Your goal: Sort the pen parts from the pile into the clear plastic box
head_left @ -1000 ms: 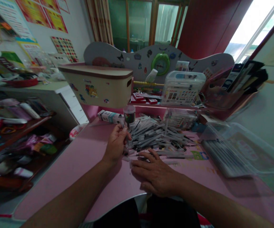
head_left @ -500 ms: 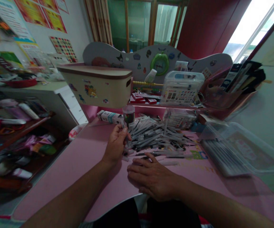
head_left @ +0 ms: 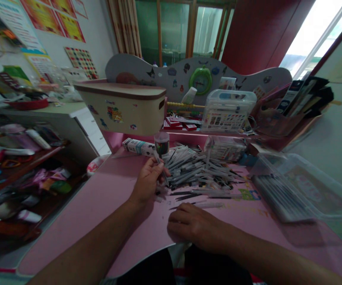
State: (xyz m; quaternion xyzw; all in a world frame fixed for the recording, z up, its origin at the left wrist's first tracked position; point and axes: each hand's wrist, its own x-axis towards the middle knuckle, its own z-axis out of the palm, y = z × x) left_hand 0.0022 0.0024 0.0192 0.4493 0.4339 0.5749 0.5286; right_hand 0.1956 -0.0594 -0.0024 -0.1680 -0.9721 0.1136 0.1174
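Many pens [head_left: 197,170] lay heaped mid-frame on the pink tabletop [head_left: 99,202], more pens [head_left: 278,198] sat lined up in the clear plastic box [head_left: 303,184] at right, the left hand [head_left: 149,184] pinched one pen [head_left: 161,168], and the right hand [head_left: 193,227] curled just below the heap, contents unclear.

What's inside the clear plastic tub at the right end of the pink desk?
The clear plastic tub holds neat rows of slim pens along one side, beside a printed pink sheet. Whatever lies beneath them is hidden.
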